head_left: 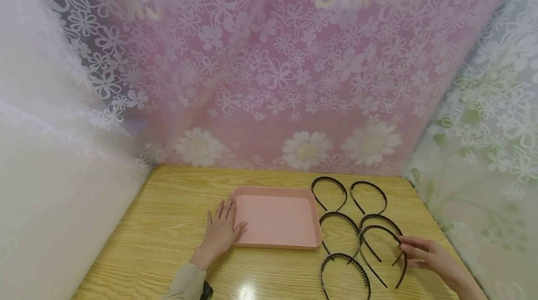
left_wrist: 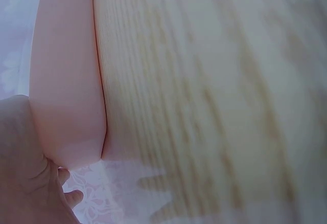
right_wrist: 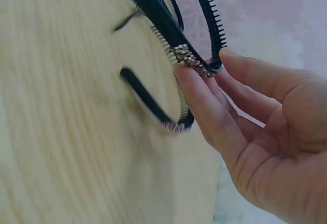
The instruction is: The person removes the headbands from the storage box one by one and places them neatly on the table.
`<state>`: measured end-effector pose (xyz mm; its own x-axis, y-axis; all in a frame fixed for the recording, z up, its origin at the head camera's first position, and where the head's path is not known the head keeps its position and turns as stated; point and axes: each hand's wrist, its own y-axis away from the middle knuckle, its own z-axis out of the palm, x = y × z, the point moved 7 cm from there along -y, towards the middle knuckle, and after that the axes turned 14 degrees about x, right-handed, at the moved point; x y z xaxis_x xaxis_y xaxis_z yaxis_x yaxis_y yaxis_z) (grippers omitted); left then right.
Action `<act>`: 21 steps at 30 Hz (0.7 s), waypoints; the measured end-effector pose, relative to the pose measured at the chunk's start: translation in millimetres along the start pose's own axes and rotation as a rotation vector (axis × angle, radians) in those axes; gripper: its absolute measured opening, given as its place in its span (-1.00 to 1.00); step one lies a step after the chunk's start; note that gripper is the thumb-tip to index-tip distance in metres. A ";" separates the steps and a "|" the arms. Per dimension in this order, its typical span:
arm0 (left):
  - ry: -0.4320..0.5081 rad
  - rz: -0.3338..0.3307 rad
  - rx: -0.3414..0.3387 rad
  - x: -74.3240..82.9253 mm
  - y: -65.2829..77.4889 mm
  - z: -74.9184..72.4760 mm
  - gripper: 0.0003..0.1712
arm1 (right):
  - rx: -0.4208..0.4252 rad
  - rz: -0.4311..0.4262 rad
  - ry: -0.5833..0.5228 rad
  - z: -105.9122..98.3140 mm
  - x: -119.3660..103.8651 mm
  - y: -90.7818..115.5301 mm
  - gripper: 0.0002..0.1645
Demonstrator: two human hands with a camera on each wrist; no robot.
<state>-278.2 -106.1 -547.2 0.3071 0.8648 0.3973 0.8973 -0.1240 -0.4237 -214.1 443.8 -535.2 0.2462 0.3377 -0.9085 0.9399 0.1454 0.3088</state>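
My left hand rests at the left edge of a pink rectangular tray, its fingers extended along the rim and its thumb over the inside. Up close in the left wrist view, the tray's outer wall stands beside the hand. With thumb and fingers my right hand pinches a black toothed headband by its side, at a glittery beaded patch. This headband is raised and overlaps another headband behind it.
Several more black headbands lie right of the tray, among them a back-left one, a back-right one and a front one. Floral curtains enclose the wooden table at the back and sides.
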 end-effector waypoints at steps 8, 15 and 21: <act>-0.004 -0.003 0.008 -3.3 0.2 0.2 -0.10 | -0.005 0.043 0.076 -5.3 15.3 7.8 -0.30; 0.001 0.005 0.018 -3.6 -0.5 0.9 -0.11 | -0.035 0.078 -0.026 1.1 25.8 12.8 -0.36; -0.002 0.006 0.023 -4.2 -1.1 0.6 -0.11 | -0.061 0.101 -0.095 2.2 33.3 18.0 -0.42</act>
<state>-280.6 -109.3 -548.8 0.3122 0.8648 0.3932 0.8879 -0.1184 -0.4446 -188.4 455.7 -560.5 0.3631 0.2646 -0.8934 0.8936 0.1725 0.4143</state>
